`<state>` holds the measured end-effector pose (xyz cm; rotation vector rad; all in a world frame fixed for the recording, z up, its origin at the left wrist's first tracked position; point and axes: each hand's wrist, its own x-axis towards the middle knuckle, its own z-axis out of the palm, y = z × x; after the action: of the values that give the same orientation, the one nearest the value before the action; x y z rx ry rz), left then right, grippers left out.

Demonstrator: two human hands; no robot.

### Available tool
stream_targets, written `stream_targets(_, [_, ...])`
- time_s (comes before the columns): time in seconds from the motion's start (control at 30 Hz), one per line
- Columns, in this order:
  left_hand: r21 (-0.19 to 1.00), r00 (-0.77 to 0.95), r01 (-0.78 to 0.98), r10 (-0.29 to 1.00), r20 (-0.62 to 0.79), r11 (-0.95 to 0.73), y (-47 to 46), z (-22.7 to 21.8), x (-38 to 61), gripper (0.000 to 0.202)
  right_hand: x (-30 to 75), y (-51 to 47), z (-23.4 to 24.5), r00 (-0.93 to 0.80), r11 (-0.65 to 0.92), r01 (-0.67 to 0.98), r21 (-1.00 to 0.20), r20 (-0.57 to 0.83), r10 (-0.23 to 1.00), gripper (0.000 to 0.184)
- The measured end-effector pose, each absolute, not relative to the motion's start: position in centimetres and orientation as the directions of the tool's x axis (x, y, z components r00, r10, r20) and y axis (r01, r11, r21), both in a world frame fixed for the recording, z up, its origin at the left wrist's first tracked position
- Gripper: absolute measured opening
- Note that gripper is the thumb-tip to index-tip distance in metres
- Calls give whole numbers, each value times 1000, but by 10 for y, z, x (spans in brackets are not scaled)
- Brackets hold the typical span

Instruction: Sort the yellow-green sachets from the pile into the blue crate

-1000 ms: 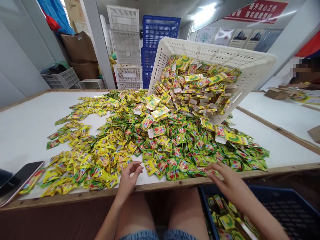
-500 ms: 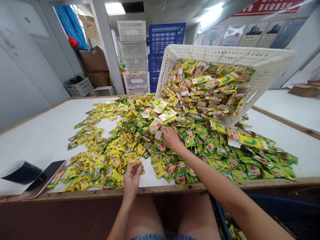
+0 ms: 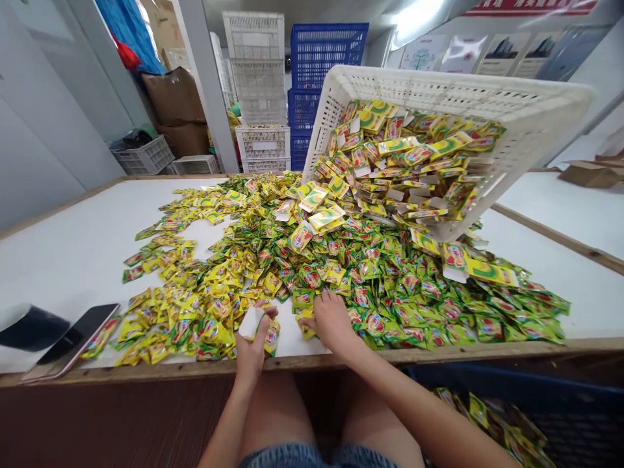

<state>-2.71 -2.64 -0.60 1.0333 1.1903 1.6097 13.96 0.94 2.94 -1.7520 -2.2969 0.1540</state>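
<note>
The left hand (image 3: 251, 356) is gripping a small box (image 3: 272, 340) near the wooden edge (image 3: 302, 363). The right hand (image 3: 335, 326) is curling over a yellow packet (image 3: 306, 331); I cannot tell if it is gripping. White table (image 3: 286, 339) is showing between them. Green packets (image 3: 409, 283) are crowding the right side, before a tipped basket (image 3: 453, 94).

The carton (image 3: 272, 339) that lay before the white crate (image 3: 541, 114) is now in the left hand (image 3: 252, 351), white flap showing, well to the crate's near left; the right hand (image 3: 335, 325) has drawn back from beside the crate to a nearer yellow sachet (image 3: 308, 332)
</note>
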Motion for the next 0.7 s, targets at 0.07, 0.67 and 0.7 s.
stream_targets(0.07, [978,-239,-118,961,139,-171,-25,-5,-26,40,140,12,23,-188,202,972,-122,120,975,40])
stream_targets(0.67, [985,-185,-137,980,78,-105,-21,-11,-32,40,140,58,33,-264,265,951,-156,30,964,50])
stream_targets(0.7, [986,-183,-130,980,83,-107,-21,-12,-32,40,137,56,31,-282,288,947,-139,66,957,53])
